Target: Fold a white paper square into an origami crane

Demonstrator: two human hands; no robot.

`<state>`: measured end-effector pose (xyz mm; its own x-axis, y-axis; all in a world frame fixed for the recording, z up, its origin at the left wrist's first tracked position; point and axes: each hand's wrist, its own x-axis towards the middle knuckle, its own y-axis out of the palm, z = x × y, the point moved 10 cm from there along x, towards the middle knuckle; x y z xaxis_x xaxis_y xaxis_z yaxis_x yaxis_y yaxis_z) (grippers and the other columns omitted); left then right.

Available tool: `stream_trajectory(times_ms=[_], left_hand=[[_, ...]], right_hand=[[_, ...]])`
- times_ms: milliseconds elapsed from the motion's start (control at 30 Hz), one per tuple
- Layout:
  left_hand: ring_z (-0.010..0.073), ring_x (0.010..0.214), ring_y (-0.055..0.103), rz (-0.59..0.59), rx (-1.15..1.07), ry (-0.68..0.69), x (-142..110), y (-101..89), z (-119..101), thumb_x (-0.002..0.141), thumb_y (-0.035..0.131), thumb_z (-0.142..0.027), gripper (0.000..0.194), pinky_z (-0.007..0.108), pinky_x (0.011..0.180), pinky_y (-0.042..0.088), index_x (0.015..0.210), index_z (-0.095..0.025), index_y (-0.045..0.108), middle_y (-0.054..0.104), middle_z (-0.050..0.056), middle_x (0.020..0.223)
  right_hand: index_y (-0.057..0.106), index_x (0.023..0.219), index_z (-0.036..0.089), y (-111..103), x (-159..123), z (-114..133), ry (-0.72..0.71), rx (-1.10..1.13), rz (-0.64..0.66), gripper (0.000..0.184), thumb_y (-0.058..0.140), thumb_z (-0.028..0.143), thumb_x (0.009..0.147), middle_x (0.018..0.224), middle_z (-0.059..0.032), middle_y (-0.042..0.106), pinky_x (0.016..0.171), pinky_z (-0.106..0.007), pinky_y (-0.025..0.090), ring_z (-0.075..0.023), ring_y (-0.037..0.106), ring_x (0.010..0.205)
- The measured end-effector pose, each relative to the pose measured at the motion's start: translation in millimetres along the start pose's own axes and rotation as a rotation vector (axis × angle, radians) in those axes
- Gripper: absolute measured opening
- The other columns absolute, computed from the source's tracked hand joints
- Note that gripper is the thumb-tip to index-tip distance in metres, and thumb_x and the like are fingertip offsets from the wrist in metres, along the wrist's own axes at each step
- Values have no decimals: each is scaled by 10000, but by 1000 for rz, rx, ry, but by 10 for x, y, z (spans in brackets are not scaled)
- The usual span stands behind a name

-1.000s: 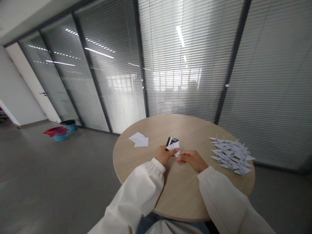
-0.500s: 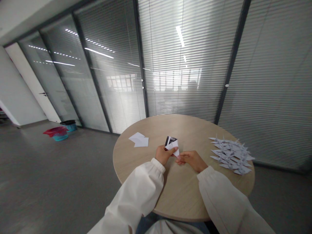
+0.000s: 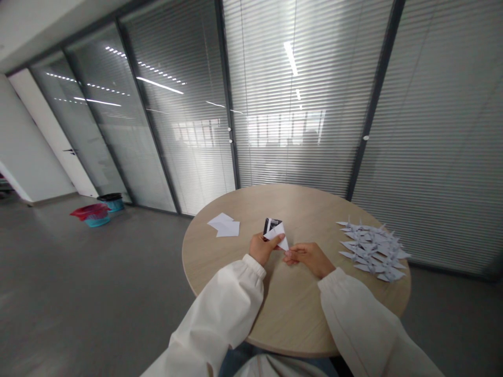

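Left hand (image 3: pixel 263 248) is closed on the folded paper (image 3: pixel 275 231), thumb on the white flap, fingers behind it, held just above the round wood-laminate table (image 3: pixel 293 309). The paper is at the table's middle, in front of me, with a white triangular flap over a dark printed side. The dark print is too small to read, and my left hand hides part of the fold.

Right hand (image 3: pixel 310 259) is flat-ish and relaxed, fingers pointing left. Its fingertips (image 3: pixel 290 253) are at the paper's lower tip and look like they touch it. Can't tell if it's a real pinch or only contact.

Two or so loose white paper sheets (image 3: pixel 223 225) lie overlapped on the table to the left of the work, well clear of my hands. Pile of white origami cranes (image 3: pixel 373 249) sits at the right side of the table, overlapping each other, near the edge. Individual crane count is hard to make out.

My white sleeves (image 3: pixel 220 309) cover the near part of the table and run out of frame at the bottom. Jeans (image 3: pixel 236 364) are cut off at the bottom edge. Beyond the table: glass partition with blinds (image 3: pixel 298 131). Far left on the floor, a red-and-teal basket (image 3: pixel 92 215) stands beside a black-rimmed bin (image 3: pixel 112 200).
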<state>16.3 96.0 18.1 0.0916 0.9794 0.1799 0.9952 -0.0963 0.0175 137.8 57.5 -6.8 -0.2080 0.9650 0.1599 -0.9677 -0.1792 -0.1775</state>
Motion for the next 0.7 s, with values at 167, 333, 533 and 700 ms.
stream_trajectory(times_ms=[167, 333, 533, 700], left_hand=[[117, 450, 528, -13, -3, 3, -21, -10, -49, 496, 729, -359, 297, 219, 456, 440, 536, -91, 606, 594, 32, 504], [118, 456, 532, -5, 18, 4, -14, -11, -36, 504, 724, -376, 307, 216, 460, 429, 548, -92, 616, 604, 36, 522], [130, 483, 546, 18, 36, -3, 2, 5, 7, 508, 718, -377, 311, 228, 482, 428, 580, -88, 628, 614, 43, 549], [125, 493, 534, 50, 93, 28, -3, 37, -1, 513, 711, -393, 319, 215, 477, 395, 560, -89, 623, 607, 39, 541]], right_hand=[[679, 744, 139, 23, -10, 32, -15, -9, 19, 395, 607, 512, 637, 725, -72, 694, 637, -284, 485, -166, 628, 642], [680, 707, 141, 50, -29, 87, -26, -10, 39, 393, 597, 520, 643, 702, -75, 693, 628, -289, 486, -170, 627, 625], [681, 746, 134, 18, -5, 72, -45, -36, 27, 375, 592, 491, 671, 726, -72, 690, 601, -265, 465, -154, 609, 623], [666, 734, 133, 1, -8, 84, -41, -26, 8, 340, 600, 461, 675, 715, -69, 689, 614, -266, 467, -154, 615, 624]])
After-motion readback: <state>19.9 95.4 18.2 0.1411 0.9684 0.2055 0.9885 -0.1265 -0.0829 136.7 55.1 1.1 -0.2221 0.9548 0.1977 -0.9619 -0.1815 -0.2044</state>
